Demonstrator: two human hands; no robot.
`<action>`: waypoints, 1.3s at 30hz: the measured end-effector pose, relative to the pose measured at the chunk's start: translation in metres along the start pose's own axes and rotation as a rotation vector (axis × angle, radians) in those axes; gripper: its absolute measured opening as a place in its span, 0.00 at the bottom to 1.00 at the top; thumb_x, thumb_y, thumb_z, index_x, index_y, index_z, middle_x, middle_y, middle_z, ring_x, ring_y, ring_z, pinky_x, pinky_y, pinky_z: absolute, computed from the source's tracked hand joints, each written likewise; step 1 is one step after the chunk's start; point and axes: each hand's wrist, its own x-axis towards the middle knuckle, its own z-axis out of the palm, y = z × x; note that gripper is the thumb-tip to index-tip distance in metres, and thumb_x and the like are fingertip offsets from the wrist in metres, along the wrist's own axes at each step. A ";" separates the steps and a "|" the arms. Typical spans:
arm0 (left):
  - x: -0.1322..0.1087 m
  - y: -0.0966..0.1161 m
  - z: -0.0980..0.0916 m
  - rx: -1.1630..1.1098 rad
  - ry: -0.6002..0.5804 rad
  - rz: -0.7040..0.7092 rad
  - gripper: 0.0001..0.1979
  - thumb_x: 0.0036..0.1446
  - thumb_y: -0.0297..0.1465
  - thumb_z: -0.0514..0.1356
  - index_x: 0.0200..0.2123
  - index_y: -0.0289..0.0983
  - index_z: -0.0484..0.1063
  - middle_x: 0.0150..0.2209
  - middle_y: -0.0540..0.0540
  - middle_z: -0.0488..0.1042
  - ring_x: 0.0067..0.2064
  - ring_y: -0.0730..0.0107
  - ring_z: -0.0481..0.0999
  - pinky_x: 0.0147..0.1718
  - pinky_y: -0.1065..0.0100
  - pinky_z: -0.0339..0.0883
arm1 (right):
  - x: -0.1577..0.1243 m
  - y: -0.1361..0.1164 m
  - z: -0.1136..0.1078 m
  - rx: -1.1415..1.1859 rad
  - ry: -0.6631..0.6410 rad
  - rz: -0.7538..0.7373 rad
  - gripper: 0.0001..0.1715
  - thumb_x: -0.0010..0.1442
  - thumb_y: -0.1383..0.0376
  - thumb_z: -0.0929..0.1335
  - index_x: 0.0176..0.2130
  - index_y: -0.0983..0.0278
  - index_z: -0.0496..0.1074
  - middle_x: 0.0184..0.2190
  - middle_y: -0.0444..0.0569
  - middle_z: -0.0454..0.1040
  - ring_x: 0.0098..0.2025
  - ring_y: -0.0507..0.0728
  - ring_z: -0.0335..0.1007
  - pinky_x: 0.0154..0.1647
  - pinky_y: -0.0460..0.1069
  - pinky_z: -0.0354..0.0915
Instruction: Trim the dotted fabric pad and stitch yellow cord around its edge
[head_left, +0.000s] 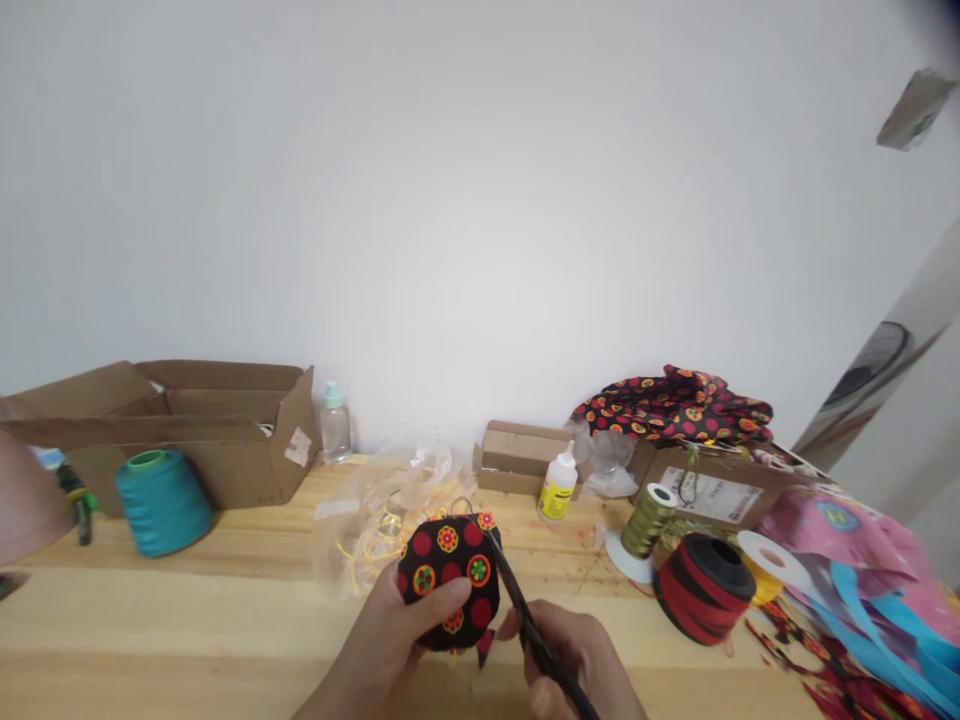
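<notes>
A rounded piece of black fabric (459,545) with red dots and flower prints is held up above the wooden table. My left hand (401,625) grips it from the left, thumb pressed flat on its front. From the right, my right hand (574,650) is wrapped round a pair of dark scissors (517,595). The scissor blades reach the fabric's upper right edge, by a small flower-printed corner. A small dark red scrap (486,647) hangs below the fabric's lower right side. The fingers behind the fabric are hidden.
Behind my hands lies a clear plastic bag (375,520) with yellow cord. A glue bottle (557,487) stands before a small carton (521,455). Left are a teal thread cone (165,503) and a large cardboard box (247,460). Right are a red-black ribbon roll (705,590) and a green spool (649,520).
</notes>
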 end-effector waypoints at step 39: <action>0.004 0.014 -0.015 0.186 -0.106 0.025 0.19 0.29 0.30 0.68 0.30 0.32 0.72 0.23 0.44 0.76 0.26 0.62 0.73 0.25 0.66 0.65 | -0.015 0.010 -0.008 -0.026 -0.082 -0.003 0.38 0.42 0.42 0.63 0.43 0.67 0.62 0.20 0.39 0.53 0.22 0.48 0.48 0.21 0.43 0.47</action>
